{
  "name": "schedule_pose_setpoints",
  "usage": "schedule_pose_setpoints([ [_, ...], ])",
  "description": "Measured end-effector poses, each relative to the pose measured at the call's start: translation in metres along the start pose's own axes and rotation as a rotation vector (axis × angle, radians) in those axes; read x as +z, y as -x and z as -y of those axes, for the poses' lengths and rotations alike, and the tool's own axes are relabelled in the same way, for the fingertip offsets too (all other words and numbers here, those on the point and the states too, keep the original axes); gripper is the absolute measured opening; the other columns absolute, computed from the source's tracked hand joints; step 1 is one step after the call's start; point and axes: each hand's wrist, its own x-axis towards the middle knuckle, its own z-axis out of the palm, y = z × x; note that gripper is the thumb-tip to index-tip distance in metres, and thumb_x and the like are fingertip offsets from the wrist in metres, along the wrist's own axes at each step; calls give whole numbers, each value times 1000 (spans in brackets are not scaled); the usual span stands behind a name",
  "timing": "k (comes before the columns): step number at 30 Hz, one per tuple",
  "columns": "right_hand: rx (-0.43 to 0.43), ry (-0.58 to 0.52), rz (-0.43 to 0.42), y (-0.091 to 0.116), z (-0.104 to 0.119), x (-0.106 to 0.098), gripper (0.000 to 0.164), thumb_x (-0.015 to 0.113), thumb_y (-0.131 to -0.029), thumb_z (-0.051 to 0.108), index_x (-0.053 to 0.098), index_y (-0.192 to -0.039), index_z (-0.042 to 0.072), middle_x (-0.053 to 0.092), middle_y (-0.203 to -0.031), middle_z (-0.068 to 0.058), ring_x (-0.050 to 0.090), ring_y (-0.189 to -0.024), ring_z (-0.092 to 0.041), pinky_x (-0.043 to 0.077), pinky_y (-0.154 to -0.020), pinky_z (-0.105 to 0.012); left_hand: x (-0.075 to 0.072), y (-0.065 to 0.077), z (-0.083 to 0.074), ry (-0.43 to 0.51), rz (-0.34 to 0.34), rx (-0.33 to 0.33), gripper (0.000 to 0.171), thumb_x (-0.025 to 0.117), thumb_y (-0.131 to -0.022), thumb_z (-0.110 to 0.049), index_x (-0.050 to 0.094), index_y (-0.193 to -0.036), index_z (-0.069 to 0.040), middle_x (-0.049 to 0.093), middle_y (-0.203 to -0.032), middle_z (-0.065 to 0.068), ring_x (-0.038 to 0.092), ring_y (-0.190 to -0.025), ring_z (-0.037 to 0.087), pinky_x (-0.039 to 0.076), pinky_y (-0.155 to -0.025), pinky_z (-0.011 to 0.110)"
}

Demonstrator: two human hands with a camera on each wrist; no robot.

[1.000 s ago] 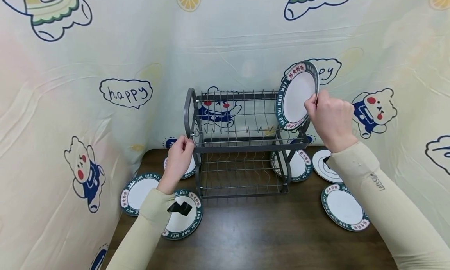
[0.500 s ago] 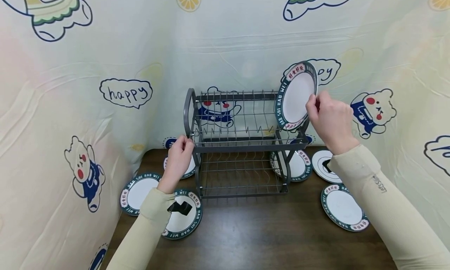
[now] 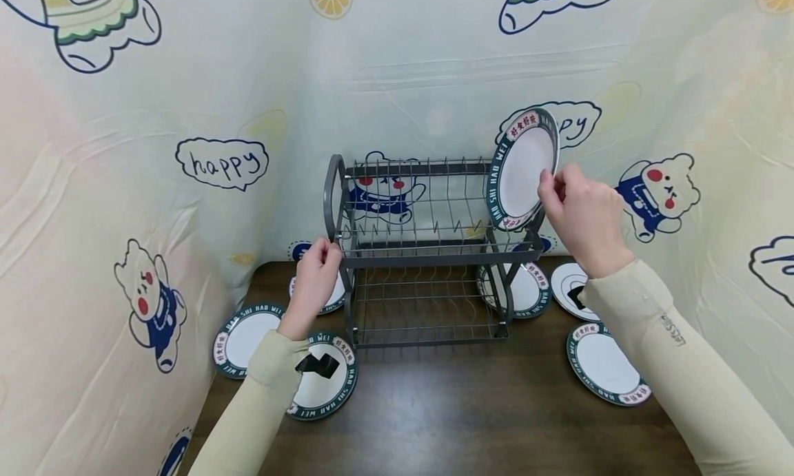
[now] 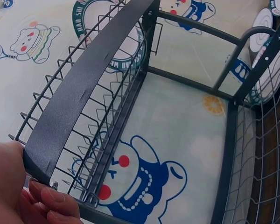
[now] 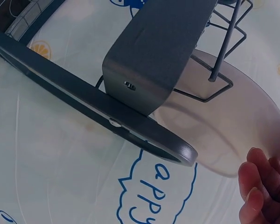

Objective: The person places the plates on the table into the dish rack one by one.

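With curled left hand, grips the left end of the near upper bar on a grey rack; with right hand, pinches an upright plate by its right rim.

Near, on the dark table: two flat green-rimmed plates at left, a single plate at right. Farther in: a half-hidden plate at left, a pair of plates at right. Above, at the upper tier's right end: the upright plate, on edge, against far printed cloth.

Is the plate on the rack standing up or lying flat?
Standing up: in the head view, the plate shows as a tall oval at the right end of the rack.
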Motion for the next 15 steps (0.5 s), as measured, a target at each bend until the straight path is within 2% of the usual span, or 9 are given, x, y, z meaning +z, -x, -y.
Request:
schedule_pose_setpoints([
  [10, 30, -41, 10, 3, -3, -1, 33, 57, -106, 26, 63, -86, 1, 61, -67, -14, 51, -49, -26, 28, -50, -23, 0, 0, 0, 3, -1, -2, 23, 42, -107, -20, 55, -97, -4, 49, -80, 9, 48, -66, 25, 38, -55, 28],
  [15, 70, -54, 6, 7, -3, -4, 33, 52, -107, 28, 63, -96, -1, 65, -73, -17, 54, -52, -28, 30, -50, -23, 0, 1, 0, 5, 2, -8, 23, 42, -107, -21, 55, -97, -4, 49, -80, 9, 48, -66, 25, 38, -55, 28],
])
